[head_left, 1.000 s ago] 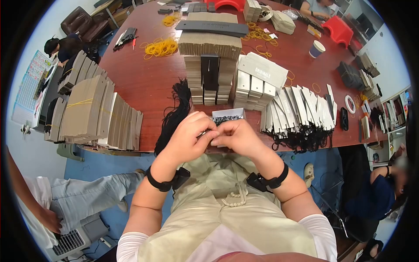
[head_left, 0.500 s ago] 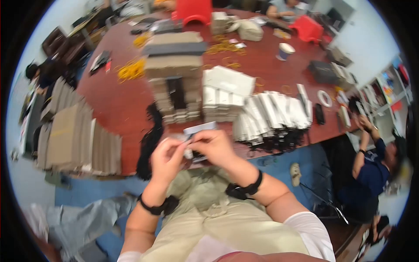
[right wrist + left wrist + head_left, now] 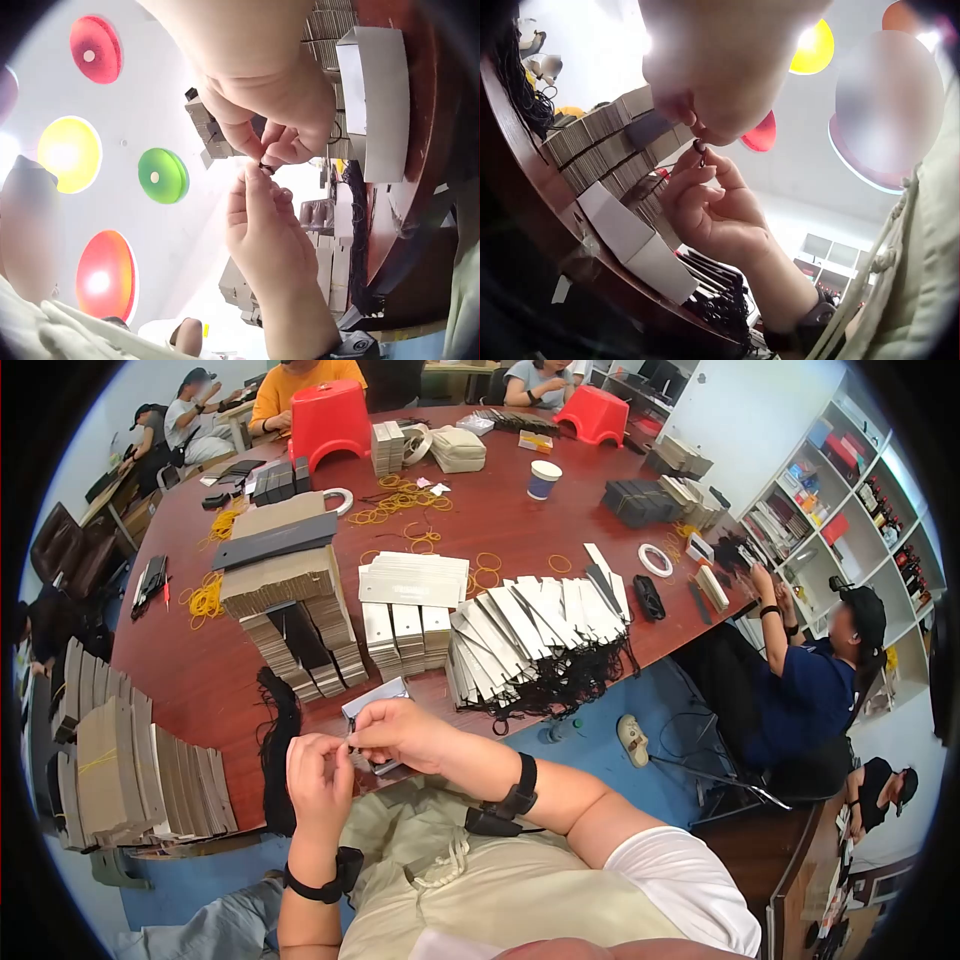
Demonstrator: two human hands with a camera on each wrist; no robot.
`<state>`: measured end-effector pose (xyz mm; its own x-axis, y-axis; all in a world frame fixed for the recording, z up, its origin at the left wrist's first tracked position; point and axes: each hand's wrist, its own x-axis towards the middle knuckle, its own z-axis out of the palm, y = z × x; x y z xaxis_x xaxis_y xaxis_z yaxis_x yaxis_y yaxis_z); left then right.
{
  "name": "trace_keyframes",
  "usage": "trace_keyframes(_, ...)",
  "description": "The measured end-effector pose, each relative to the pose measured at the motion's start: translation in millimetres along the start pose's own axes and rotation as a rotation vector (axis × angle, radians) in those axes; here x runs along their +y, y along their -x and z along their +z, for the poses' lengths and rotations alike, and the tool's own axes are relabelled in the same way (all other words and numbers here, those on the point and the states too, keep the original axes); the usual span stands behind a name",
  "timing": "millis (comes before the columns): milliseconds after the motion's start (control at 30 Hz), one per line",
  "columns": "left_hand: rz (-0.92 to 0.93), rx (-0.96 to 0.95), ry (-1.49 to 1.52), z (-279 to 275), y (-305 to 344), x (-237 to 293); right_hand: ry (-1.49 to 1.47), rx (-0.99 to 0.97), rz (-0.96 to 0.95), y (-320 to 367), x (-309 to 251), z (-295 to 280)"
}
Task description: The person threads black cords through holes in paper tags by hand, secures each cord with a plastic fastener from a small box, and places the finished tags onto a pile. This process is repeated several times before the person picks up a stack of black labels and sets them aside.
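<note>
Fingertip work, nothing fancy. Pinched a tiny dark ring (image 3: 700, 146) between thumb and forefinger of the right hand (image 3: 398, 732), other fingers loosely curled out of the way. Set the left hand (image 3: 318, 765) against it from the other side, fingertips (image 3: 251, 176) narrowed to a pinch on the same little piece. Couldn't tell from any view whether a cord ran through it.

Held both hands raised just off the near edge of the table (image 3: 480, 510), above the lap. Probably the only way to see and steady something that small.

Parked the small white box (image 3: 375, 705) right at the table edge, touching distance behind the hands, presumably for a short reach. Couldn't make out what was inside.

Draped a bundle of black cords (image 3: 278, 750) over the edge just left of the left hand, again close by. Stacked tan cards (image 3: 290, 600) and white tags (image 3: 405, 625) in neat piles behind the box. Fanned out more white tags with black cords (image 3: 530, 630) to the right, well apart from the plain piles, so likely sorted that way on purpose. Scattered yellow rubber bands (image 3: 205, 600) further back on the left.
</note>
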<state>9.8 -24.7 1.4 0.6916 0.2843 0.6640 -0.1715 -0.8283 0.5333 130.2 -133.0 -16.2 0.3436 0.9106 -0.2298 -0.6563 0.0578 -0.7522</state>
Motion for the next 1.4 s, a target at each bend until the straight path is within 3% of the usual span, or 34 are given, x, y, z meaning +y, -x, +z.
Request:
trace_keyframes(200,0.177,-0.039,-0.011,-7.3,-4.1,-2.6,-0.134,-0.025,0.113,-5.0,2.2,-8.7)
trace_keyframes(300,0.184,-0.059,0.007,-9.7,-5.1,-8.0,-0.138,0.008,0.064,-3.8,0.6,-5.0)
trace_keyframes(367,-0.115,0.023,0.168,-4.8,0.4,-4.0,-0.019,0.021,-0.047,-0.4,-5.2,-2.6)
trace_keyframes(433,-0.315,-0.01,0.325,-2.2,5.5,-11.7,0.067,0.031,-0.158,-1.4,-2.0,-5.4)
trace_keyframes(533,-0.475,-0.015,0.577,1.3,12.4,-15.5,0.115,0.072,-0.243,1.5,-5.5,3.7)
trace_keyframes(633,-0.524,-0.012,0.663,1.6,12.4,-19.0,0.168,0.047,-0.353,0.9,0.0,4.8)
trace_keyframes(733,-0.571,-0.03,0.566,-1.5,11.1,-16.9,0.314,0.099,-0.428,1.1,1.1,5.0)
trace_keyframes(867,-0.345,0.0,0.369,1.9,7.7,-9.4,0.587,0.268,-0.602,6.1,8.0,16.3)
trace_keyframes(933,-0.227,0.006,0.3,2.4,1.3,-2.6,0.847,0.287,-0.884,6.3,4.9,17.9)
trace_keyframes(967,-0.344,-0.003,0.47,4.1,3.0,-5.4,0.98,0.293,-1.026,5.7,2.4,17.8)
trace_keyframes(1000,-0.461,-0.014,0.64,4.1,7.5,-9.6,0.937,0.284,-1.051,3.5,2.8,16.9)
trace_keyframes(1100,-0.691,-0.086,0.946,2.5,9.5,-17.6,0.72,0.236,-0.835,5.2,8.7,12.5)
trace_keyframes(1200,-0.758,-0.161,1.024,5.5,9.2,-20.1,0.714,0.222,-0.825,4.0,10.3,12.0)
trace_keyframes(1400,-0.78,-0.087,1.044,12.4,12.0,-15.9,0.817,0.246,-0.885,1.7,10.6,14.9)
